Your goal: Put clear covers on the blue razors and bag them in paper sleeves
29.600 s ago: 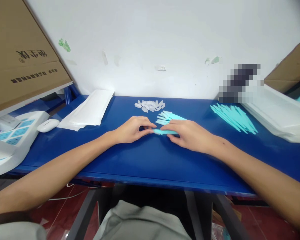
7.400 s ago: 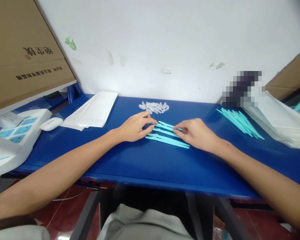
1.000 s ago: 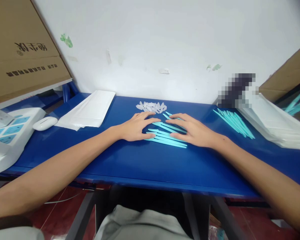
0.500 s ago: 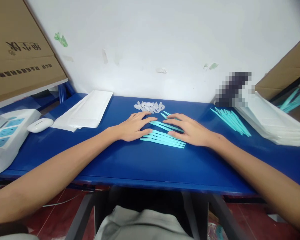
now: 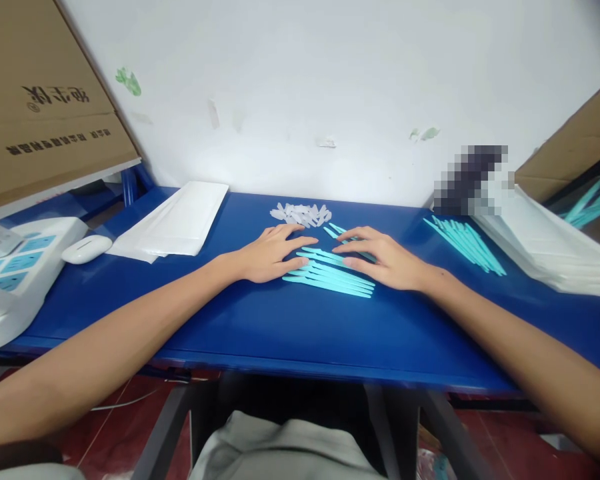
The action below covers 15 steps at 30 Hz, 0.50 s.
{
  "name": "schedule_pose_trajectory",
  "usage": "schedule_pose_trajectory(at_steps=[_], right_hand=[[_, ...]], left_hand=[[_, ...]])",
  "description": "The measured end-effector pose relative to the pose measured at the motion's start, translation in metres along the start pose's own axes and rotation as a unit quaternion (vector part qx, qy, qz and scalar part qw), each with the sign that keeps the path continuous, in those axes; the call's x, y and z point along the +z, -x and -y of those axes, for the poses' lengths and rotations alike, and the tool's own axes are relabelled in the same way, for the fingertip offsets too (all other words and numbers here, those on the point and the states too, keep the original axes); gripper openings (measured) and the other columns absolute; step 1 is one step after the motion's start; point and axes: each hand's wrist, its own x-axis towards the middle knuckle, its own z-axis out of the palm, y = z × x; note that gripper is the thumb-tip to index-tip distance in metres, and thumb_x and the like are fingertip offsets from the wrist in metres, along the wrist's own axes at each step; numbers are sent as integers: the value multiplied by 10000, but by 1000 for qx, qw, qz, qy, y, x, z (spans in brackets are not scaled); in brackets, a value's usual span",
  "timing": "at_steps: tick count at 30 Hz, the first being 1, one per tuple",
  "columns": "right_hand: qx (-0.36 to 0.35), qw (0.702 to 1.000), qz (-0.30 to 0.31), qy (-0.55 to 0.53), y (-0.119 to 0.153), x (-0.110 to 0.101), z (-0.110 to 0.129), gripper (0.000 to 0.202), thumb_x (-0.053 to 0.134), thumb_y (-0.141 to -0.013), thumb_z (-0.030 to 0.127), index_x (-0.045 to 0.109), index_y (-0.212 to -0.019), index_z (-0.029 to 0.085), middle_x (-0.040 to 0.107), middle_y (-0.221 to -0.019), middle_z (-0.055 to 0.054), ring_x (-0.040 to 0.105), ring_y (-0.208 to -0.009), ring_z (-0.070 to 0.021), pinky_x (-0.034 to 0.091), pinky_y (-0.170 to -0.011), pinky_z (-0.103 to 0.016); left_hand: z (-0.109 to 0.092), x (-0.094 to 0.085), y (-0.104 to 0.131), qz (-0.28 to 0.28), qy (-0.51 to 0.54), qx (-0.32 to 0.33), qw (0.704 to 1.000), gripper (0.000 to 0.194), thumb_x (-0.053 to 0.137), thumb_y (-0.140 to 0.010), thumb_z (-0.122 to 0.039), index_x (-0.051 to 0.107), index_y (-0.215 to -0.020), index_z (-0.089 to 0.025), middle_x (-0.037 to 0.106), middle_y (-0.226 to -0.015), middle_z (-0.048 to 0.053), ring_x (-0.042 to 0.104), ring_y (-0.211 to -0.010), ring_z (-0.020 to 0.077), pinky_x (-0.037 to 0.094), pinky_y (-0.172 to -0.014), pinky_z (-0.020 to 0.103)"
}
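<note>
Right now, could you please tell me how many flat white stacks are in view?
2: left stack, left of the left hand; right stack, partly pixelated, beside the piled teal sticks.

Passage along table front (image 5: 260,333) — turquoise sticks (image 5: 336,282) bar way beyond.

Two hands (image 5: 267,259) (image 5: 390,261), over ten turquoise sticks (image 5: 334,283)

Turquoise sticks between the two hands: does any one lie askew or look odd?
Yes: the far turquoise sticks, partly hidden by the right hand, slant more steeply than the near row, so they look misaligned.
</note>
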Motion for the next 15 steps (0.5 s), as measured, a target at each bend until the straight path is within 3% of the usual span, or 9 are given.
schedule_pose_trajectory(at_steps=[6,11,15], right_hand=[[84,989,-83,85,0,-1,-16,388,477,-980,356,706,-1236,175,677,-1234,-151,642,-1114,-322,518,-963,-499],[161,982,-42,84,2,-7,-26,364,510,-928,278,705,-1212,159,745,-1092,-123,702,-946,-284,553,-862,-431],[172,982,-38,73,3,-10,-31,347,521,-892,221,734,-1159,158,776,-1002,-85,718,-895,-251,557,-836,-372]], left_hand=[[-2,-2,0,4,5,14,1000,552,292,-1038,-639,493,-1497,-408,325,-1630,87,279,-1494,358,228,-1178,609],[-3,-3,1,1,12,29,1000,537,303,-1042,-624,516,-1483,-403,326,-1635,70,301,-1485,361,236,-1182,591],[-4,-4,2,2,21,10,1000,588,264,-1044,-632,368,-1570,-391,315,-1641,90,293,-1490,360,245,-1177,608]])
